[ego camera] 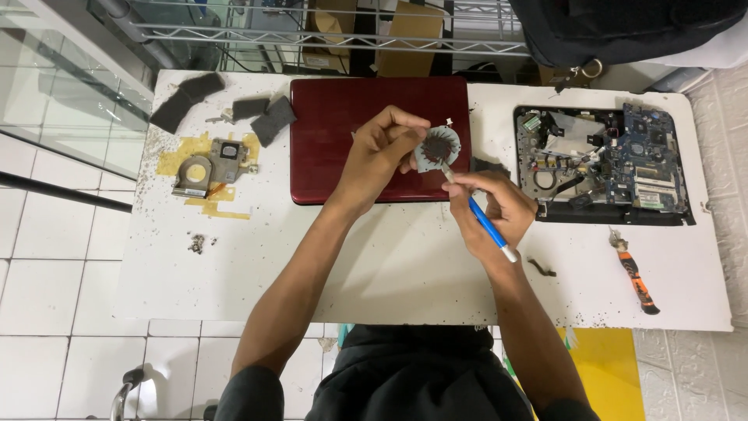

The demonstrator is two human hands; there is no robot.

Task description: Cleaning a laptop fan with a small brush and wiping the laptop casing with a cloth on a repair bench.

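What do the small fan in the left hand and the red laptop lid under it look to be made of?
Fan: grey moulded plastic by its look, matte and dusty, with dark blades at the centre. Red laptop lid: probably plastic with a smooth, faintly glossy dark red finish; a painted metal shell cannot be ruled out.

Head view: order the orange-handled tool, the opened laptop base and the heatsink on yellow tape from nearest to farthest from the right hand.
From the right hand:
1. Opened laptop base, just to its right.
2. Orange-handled tool, lower right on the table.
3. Heatsink on yellow tape, far left.
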